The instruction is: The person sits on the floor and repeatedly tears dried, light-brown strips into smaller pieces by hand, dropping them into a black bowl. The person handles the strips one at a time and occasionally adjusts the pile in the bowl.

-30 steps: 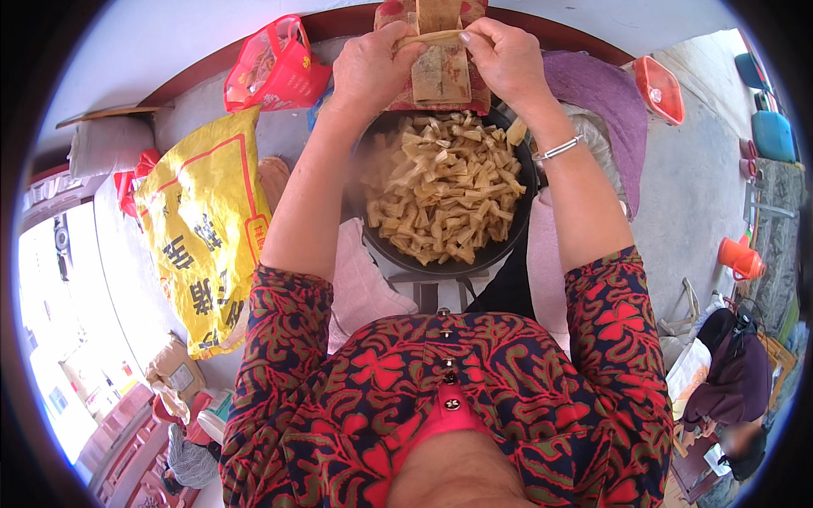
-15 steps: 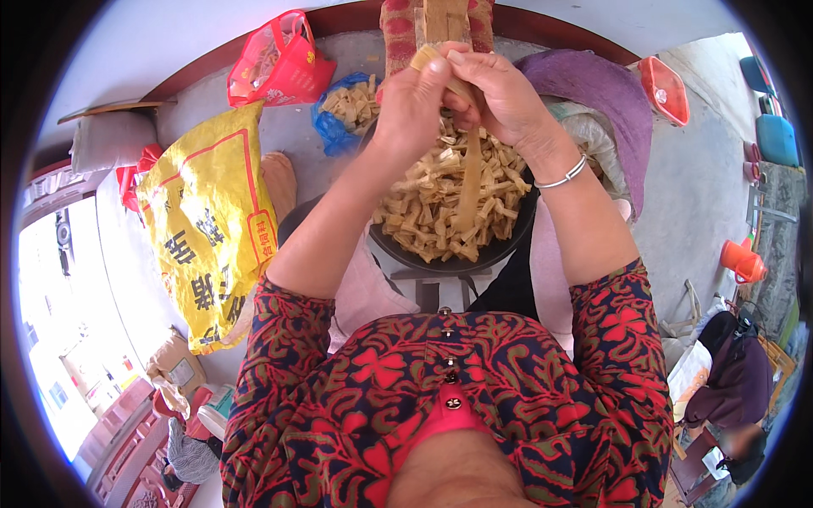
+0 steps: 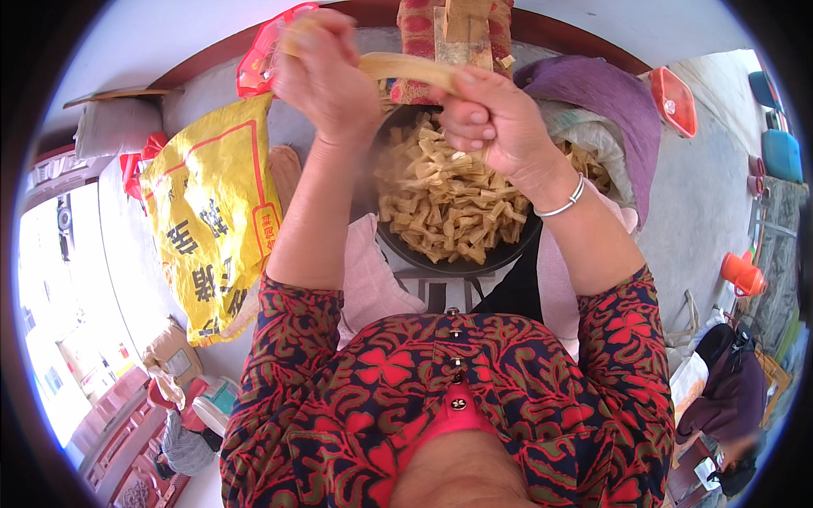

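Note:
A flat tan strip (image 3: pixel 405 68) stretches in a slight curve between my two hands. My right hand (image 3: pixel 501 123) is closed, its thumb and curled fingers gripping one end. Up to the left, my left hand (image 3: pixel 329 89) is smeared by motion but looks closed on the other end, where a blurred yellowish bit (image 3: pixel 301 35) sticks out at the top. Below them a dark round basin (image 3: pixel 398 247) is heaped with short folded tan pieces (image 3: pixel 453 199), apparently of the same material.
Beyond the basin a wooden block (image 3: pixel 466 24) stands on a red patterned cloth (image 3: pixel 415 51). A yellow printed sack (image 3: pixel 207 220) and red bag (image 3: pixel 258 63) lie left; a purple cloth (image 3: pixel 601 110), whitish sack (image 3: pixel 584 127) and orange basket (image 3: pixel 673 102) are right. Other people (image 3: pixel 720 406) appear farther off.
My hands, close together over the basin before, have moved apart. The left swung up and left, and the strip that hung down now spans between them.

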{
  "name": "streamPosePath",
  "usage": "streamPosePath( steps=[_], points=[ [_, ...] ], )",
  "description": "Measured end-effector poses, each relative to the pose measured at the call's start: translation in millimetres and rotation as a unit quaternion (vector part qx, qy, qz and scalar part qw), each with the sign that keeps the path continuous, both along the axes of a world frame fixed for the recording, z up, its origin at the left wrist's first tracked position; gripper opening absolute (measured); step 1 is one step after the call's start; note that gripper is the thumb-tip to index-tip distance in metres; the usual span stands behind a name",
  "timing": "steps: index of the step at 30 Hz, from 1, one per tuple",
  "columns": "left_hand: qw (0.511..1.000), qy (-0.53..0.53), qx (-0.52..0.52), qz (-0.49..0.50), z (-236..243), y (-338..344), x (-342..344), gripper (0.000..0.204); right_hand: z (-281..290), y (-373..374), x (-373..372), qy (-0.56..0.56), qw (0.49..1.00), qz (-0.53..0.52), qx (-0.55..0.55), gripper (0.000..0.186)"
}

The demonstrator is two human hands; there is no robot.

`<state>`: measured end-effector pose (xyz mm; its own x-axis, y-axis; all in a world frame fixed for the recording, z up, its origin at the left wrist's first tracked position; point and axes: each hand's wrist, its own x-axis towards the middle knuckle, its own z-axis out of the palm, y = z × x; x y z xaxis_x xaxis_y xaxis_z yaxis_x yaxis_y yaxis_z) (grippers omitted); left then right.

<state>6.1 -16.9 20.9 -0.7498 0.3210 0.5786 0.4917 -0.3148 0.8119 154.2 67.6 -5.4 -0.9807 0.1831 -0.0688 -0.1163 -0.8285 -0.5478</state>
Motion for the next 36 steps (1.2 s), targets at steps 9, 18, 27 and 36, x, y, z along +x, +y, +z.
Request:
streamPosePath(
  steps=[9, 18, 27, 36],
  points=[
    [0.97, -0.003, -0.106, -0.219, -21.6, -2.3, 54.7, 0.037, 10.4, -8.9, 5.8, -0.089, 0.718, -0.248, 0.644, 0.016],
    [0.877, -0.183, -0.362, -0.258, -14.5, 1.2, 33.1, 0.038, -5.8, 3.1, 7.0, -0.151, 0.828, -0.208, 0.498, 0.025],
    [0.944, 0.204, -0.169, -0.198, -16.9, -7.5, 28.5, 0.015, 5.4, 19.5, 16.7, -0.125, 0.985, 0.063, 0.097, 0.02],
    [0.945, -0.04, -0.249, -0.208, -22.8, -5.3, 24.5, 0.01, 4.3, 5.0, 5.8, -0.08, 0.828, -0.209, 0.514, 0.018]
  ],
)
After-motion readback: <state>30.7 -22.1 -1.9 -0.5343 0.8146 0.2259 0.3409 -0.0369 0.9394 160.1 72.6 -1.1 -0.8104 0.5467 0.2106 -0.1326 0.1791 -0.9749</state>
